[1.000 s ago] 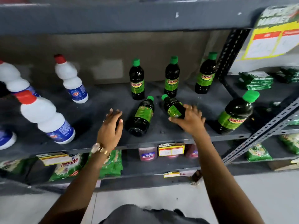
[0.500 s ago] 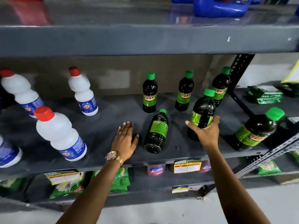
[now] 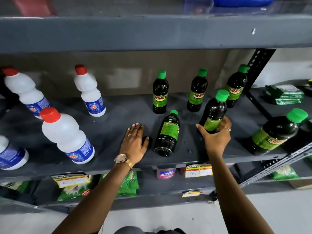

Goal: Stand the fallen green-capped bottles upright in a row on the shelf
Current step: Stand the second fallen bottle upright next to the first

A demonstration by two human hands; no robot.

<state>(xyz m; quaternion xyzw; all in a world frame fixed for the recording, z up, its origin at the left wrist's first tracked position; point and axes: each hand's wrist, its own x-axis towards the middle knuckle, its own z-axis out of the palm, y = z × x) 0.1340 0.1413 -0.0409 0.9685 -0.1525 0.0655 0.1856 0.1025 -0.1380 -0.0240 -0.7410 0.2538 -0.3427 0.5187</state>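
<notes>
Three dark green-capped bottles stand upright along the back of the grey shelf (image 3: 118,115): one (image 3: 160,95), a second (image 3: 197,92) and a third (image 3: 236,86). My right hand (image 3: 216,137) grips a fourth bottle (image 3: 214,110) near its base, holding it nearly upright. One bottle (image 3: 168,134) lies on its side, cap pointing to the back. Just left of it my left hand (image 3: 135,142) rests flat on the shelf with fingers apart, holding nothing. A larger green-capped bottle (image 3: 276,132) stands at the front right.
White bottles with red caps stand on the shelf's left half, the nearest (image 3: 65,135) at the front and another (image 3: 89,92) further back. A perforated metal post (image 3: 258,65) bounds the right end. Green packets (image 3: 285,95) lie beyond it. Price tags (image 3: 199,171) hang on the front edge.
My right hand has raised the bottle it took hold of from lying to nearly upright. My left hand has settled flat beside the fallen bottle.
</notes>
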